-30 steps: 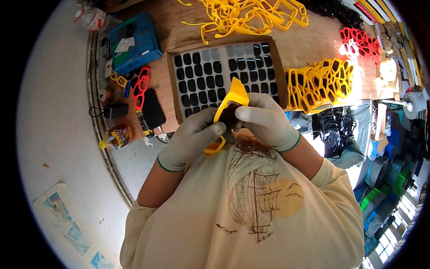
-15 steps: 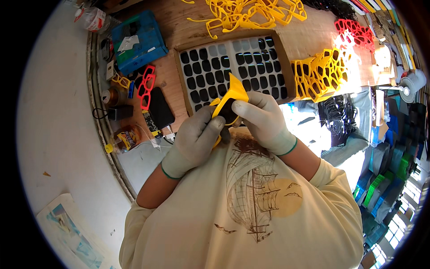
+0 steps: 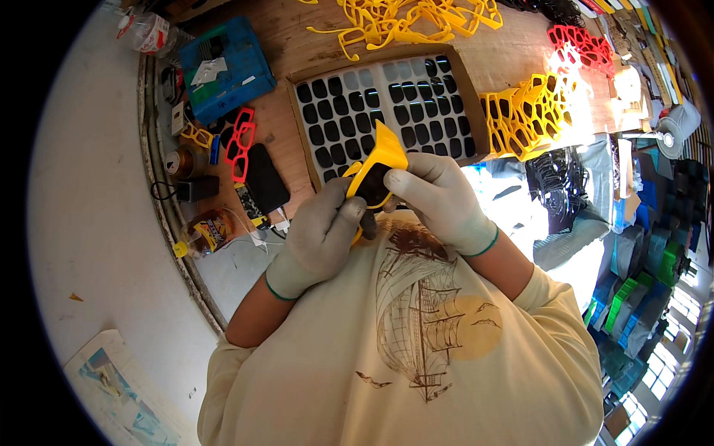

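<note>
A yellow sunglasses frame [image 3: 392, 154] is held up in front of my chest, gripped from both sides. A dark lens [image 3: 372, 183] shows in its opening. My left hand [image 3: 323, 225], in a pale grey glove, is closed on the frame's lower left part, the thumb at the lens edge. My right hand [image 3: 444, 195], gloved too, pinches the right side with its thumb against the lens. The fingers behind the frame are mostly hidden. Just beyond lies a cardboard box [image 3: 478, 111] whose tray holds rows of dark lenses [image 3: 346, 127].
Yellow frames [image 3: 401, 26] are heaped at the far side; yellow sunglasses [image 3: 526, 115] stand stacked right of the box, red ones [image 3: 580, 50] behind. On the left are a blue box [image 3: 227, 70], red frames [image 3: 239, 145], a black phone [image 3: 265, 178] and a bottle [image 3: 207, 232].
Both hands and the yellow frame stay nearly in place, the frame tilting slightly and its lens showing a little more. The whole view has shifted slightly.
</note>
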Tool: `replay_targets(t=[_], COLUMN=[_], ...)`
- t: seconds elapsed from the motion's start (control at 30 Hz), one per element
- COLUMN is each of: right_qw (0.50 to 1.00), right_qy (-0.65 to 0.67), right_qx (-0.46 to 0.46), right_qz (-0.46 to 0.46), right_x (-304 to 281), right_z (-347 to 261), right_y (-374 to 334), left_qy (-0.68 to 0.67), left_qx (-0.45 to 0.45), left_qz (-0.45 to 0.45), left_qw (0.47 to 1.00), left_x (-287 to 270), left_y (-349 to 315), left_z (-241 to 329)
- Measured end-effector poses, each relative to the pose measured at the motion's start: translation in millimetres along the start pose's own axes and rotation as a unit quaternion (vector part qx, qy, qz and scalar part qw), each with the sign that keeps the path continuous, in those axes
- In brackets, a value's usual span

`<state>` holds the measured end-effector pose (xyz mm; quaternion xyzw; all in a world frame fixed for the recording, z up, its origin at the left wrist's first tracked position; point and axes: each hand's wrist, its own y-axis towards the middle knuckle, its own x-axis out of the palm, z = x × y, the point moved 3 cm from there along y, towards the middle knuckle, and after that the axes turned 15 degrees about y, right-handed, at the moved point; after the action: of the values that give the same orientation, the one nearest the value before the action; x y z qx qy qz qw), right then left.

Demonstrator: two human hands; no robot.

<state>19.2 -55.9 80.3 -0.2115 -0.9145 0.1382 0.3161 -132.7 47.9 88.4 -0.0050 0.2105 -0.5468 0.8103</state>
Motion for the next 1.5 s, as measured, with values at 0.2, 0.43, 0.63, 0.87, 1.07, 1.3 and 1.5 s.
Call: replay_targets(t=[0.2, 0.43, 0.63, 0.87, 1.07, 1.3, 1.5], right_qw=[0.993, 0.993, 0.999, 0.975, 0.999, 0.975, 0.957], right_qy=[-0.108, -0.115, 0.049, 0.217, 0.031, 0.207, 0.265], right_qx=[-0.040, -0.028, 0.001, 0.035, 0.010, 0.041, 0.055], right_qz=[-0.002, 0.015, 0.018, -0.019, -0.019, -0.073, -0.106], right_x=[0, 1, 4, 8, 5, 2, 1], right_z=[0, -4, 0, 5, 5, 13, 17], right_y=[-5, -8, -10, -9, -9, -13, -15], left_qy=[0.026, 0.069, 0.013, 0.001, 0.055, 0.027, -0.028], left_qx=[-0.021, 0.009, 0.033, 0.007, -0.015, -0.022, -0.037], left_qz=[0.028, 0.026, 0.005, -0.028, -0.005, -0.039, -0.071], left_qw=[0.999, 0.997, 0.999, 1.000, 0.998, 0.999, 0.996], left_x=[2, 3, 3, -4, -7, -8, -8], left_y=[-6, -3, -3, -3, 0, -3, -5], left_z=[6, 11, 8, 3, 3, 4, 2])
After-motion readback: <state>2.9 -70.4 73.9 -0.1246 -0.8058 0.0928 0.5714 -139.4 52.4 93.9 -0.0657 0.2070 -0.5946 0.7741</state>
